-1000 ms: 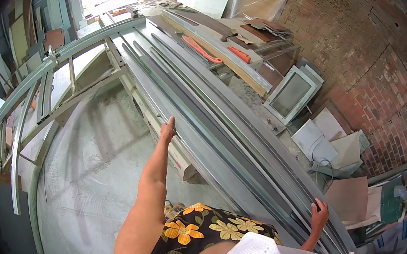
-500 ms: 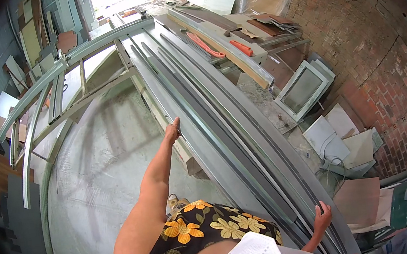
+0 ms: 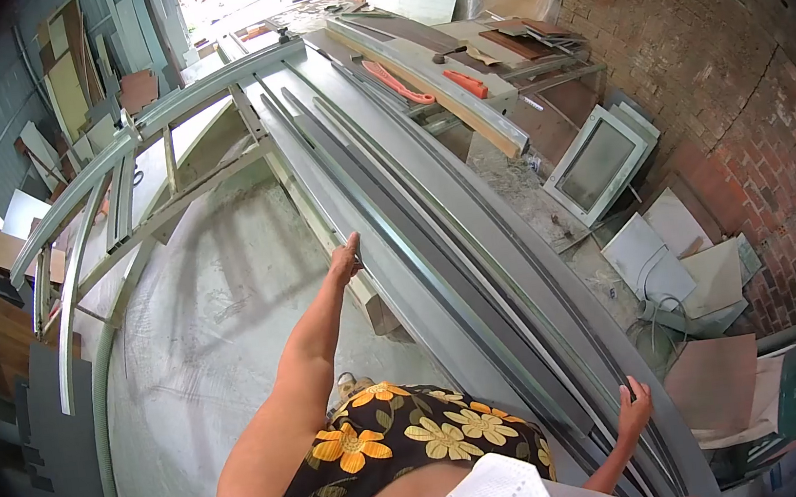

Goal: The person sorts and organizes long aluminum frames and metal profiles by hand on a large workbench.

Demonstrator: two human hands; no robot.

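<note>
A long grey metal panel (image 3: 403,292) stretches away from me, bearing several narrow metal strips (image 3: 440,273) laid lengthwise. On its left edge is my left hand (image 3: 347,256), arm outstretched, one digit lying along the top and the other fingers curled at the rim. My right hand (image 3: 635,406) rests near the panel's right side, over a thin dark strip (image 3: 579,331). Its thumb and fingers are bent but apart, with a gap between them. Whatever lies under the right palm is hidden.
A metal frame (image 3: 212,168) adjoins the panel at the left. At the right stand a bench with an orange-handled tool (image 3: 466,84), a framed pane (image 3: 602,164) and loose boards (image 3: 649,254) by a brick wall (image 3: 735,102). Pale concrete floor (image 3: 206,369) lies left.
The view has shifted slightly. Both hands stay at the same places on the panel, and the strips look unmoved.
</note>
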